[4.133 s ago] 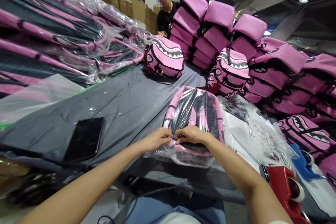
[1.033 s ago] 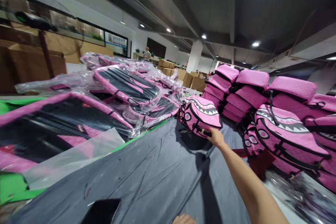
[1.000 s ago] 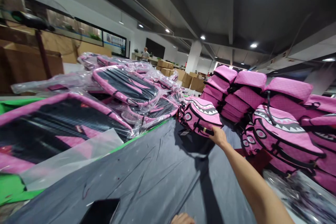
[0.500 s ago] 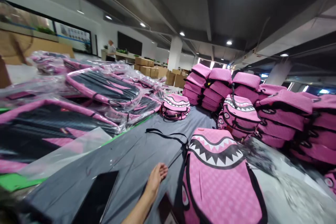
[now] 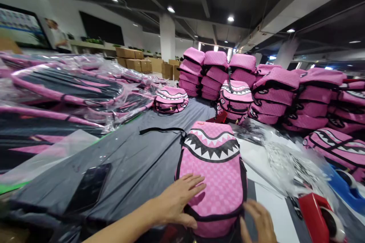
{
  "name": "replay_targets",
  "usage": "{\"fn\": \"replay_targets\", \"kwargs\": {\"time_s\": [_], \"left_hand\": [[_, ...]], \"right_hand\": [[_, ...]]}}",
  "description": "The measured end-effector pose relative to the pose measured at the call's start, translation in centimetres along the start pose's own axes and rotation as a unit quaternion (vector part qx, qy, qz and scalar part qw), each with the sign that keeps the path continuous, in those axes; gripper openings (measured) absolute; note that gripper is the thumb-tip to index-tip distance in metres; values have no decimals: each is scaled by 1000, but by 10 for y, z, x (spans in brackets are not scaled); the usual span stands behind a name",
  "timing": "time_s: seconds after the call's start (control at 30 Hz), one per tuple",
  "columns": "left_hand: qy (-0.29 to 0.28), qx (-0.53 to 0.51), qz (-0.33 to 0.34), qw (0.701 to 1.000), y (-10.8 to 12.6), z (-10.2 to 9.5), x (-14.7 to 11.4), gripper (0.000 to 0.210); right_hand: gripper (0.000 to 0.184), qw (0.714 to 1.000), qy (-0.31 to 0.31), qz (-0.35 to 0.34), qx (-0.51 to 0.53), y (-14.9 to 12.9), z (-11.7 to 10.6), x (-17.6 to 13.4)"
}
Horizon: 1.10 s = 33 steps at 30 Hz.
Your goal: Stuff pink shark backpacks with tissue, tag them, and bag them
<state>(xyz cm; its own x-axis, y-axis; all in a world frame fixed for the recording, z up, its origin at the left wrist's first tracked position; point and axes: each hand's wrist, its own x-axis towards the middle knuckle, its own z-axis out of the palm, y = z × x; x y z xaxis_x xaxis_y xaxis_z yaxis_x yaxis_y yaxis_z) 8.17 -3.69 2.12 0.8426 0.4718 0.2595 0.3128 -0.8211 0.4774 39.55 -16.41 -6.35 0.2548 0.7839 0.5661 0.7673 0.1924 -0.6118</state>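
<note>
A pink checkered backpack point(image 5: 212, 186) lies front up on the grey-covered table, its top pointing away from me. Black trim edges it, and a band of white shark teeth crosses its upper part. Over its lower left front, my left hand point(image 5: 182, 199) is spread with the fingers apart. My right hand point(image 5: 259, 222) is beside the lower right edge, slightly blurred, thumb and fingers apart; whether it touches the bag I cannot tell. A black strap point(image 5: 162, 130) trails from the bag's upper left side onto the cloth.
A black phone point(image 5: 89, 186) lies at left. Plastic-wrapped backpacks point(image 5: 68, 83) are piled beyond it. Stacked pink backpacks point(image 5: 270, 95) stand at the back right. Clear plastic bags point(image 5: 291, 159), a red tape dispenser point(image 5: 313, 212) and a blue one point(image 5: 342, 184) lie at right. A person point(image 5: 58, 36) stands far left.
The view has swung right and down. My left hand has moved from the cloth onto the backpack's front, and my right hand has come into view at its right side.
</note>
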Motion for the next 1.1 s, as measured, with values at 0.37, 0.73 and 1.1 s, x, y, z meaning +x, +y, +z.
{"fn": "replay_targets", "kwargs": {"time_s": [0.37,0.73,1.1], "left_hand": [[80,169,48,981,-45,24,-46,44],[228,185,115,949,-1,58,-59,49],[166,112,11,980,27,29,-25,36]], "right_hand": [[76,988,-134,79,-13,-43,22,12],[29,936,40,-341,-77,-120,102,-12],[16,889,54,-448,-79,-56,29,48]]}}
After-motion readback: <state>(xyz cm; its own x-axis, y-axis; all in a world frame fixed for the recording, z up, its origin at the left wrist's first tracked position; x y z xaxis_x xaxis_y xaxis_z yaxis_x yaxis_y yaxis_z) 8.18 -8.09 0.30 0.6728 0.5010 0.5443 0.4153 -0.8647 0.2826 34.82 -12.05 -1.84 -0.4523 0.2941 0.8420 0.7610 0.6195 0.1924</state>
